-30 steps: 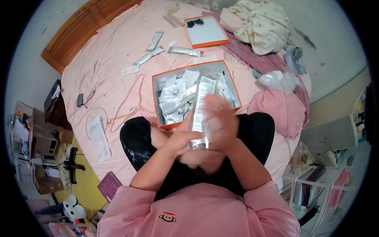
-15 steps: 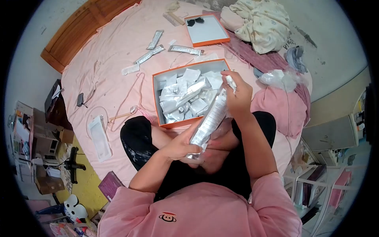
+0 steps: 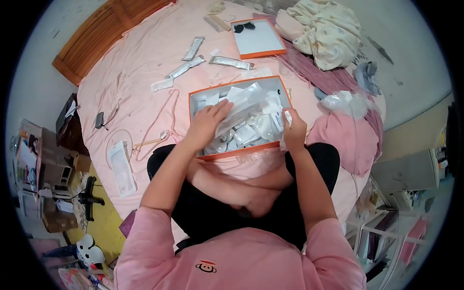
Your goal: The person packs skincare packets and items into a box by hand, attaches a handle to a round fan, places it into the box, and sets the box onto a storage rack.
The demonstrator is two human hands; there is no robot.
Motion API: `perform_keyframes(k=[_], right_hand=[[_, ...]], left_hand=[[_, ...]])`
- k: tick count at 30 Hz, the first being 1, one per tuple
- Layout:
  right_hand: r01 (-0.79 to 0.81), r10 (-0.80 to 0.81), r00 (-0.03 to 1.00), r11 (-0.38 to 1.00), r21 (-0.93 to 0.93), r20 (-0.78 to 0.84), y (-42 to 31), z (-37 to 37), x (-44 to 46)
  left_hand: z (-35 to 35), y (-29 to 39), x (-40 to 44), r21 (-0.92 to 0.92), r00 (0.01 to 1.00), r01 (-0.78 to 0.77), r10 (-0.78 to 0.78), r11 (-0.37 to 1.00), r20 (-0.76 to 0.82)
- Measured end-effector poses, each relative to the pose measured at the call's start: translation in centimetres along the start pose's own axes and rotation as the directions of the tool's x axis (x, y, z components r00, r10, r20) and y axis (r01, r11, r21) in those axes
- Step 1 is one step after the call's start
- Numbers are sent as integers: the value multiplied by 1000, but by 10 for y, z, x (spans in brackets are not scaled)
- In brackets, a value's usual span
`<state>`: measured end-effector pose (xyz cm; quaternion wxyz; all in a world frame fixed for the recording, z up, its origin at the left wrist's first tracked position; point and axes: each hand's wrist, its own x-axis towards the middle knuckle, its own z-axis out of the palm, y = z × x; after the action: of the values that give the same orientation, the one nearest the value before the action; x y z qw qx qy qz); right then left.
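An orange-rimmed box (image 3: 192, 104) in front of my crossed legs holds many small white and clear packets (image 3: 245, 134). My left hand (image 3: 211, 122) reaches over its left side, fingers stretched out against a long, whitish plastic pouch (image 3: 246, 104) that lies across the packets. My left thumb is hidden. At the box's right rim, my right hand (image 3: 295, 131) is closed round a small white object (image 3: 288, 117), mostly covered by the fingers. Whether this hand also grips the rim, I cannot tell.
Several silver packets (image 3: 186, 66) lie beyond the box, near an orange-edged lid (image 3: 258, 41) with sunglasses (image 3: 244, 27) on it. A pink hanger (image 3: 169, 113) and a white tray-like pack (image 3: 122, 166) rest on the left. Crumpled clear plastic (image 3: 344, 104) lies right.
The long silver packet that both hands held above my legs is out of them. My left hand has moved up onto the box's contents; my right hand has lowered to the rim, keeping the white object.
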<state>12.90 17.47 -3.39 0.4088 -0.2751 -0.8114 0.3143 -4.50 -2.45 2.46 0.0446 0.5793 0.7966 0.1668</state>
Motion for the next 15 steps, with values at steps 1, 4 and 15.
perform_keyframes(k=[1, 4, 15], right_hand=[[25, -26, 999, 999, 31, 35, 2, 5, -2], [51, -50, 998, 999, -10, 28, 10, 14, -2], [-129, 222, 955, 910, -394, 199, 6, 24, -5]], left_hand=[[10, -18, 6, 95, 1000, -25, 25, 995, -4], [13, -44, 17, 165, 989, 8, -32, 986, 142], [39, -244, 48, 30, 797, 598, -590, 801, -132]])
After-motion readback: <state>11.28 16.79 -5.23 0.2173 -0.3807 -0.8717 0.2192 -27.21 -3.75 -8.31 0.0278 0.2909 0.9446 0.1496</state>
